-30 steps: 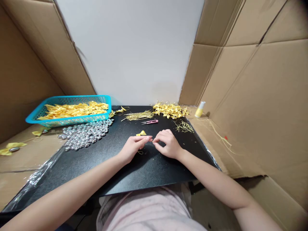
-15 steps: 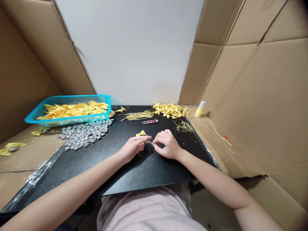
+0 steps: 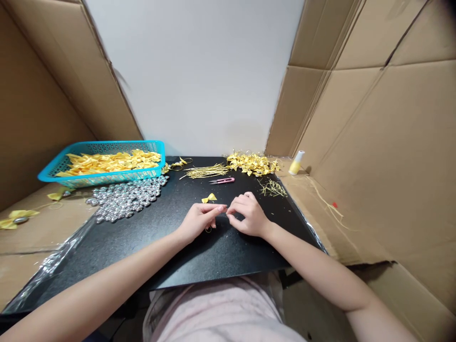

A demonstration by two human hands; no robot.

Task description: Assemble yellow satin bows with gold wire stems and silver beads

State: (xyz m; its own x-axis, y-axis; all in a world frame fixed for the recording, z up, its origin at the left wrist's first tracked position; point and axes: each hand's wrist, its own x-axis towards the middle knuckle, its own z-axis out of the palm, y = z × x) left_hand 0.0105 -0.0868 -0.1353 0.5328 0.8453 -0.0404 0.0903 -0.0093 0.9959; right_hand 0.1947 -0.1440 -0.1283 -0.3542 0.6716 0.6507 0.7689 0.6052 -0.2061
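My left hand is closed in a pinch, thumb against forefinger, on a thin gold cord whose loop shows beneath the fingers. My right hand has its thumb and fingertips pinched together right beside the left fingertips, at the cord's end. The stretch of cord between the two hands is too small to make out. Just beyond my left hand is a yellow ribbon bow; whether the cord joins it is hidden. Farther back, pink-handled thread snips rest on the black tabletop.
A blue basket of yellow bows stands at the left, with silver beads before it. Gold cords, a heap of bows and cord scraps lie at the back. Beside a cardboard wall stands a thread spool.
My left fingertips have moved slightly right, closer to my right fingertips. The thin cord that showed between the hands is now mostly covered. More of the bow shows.
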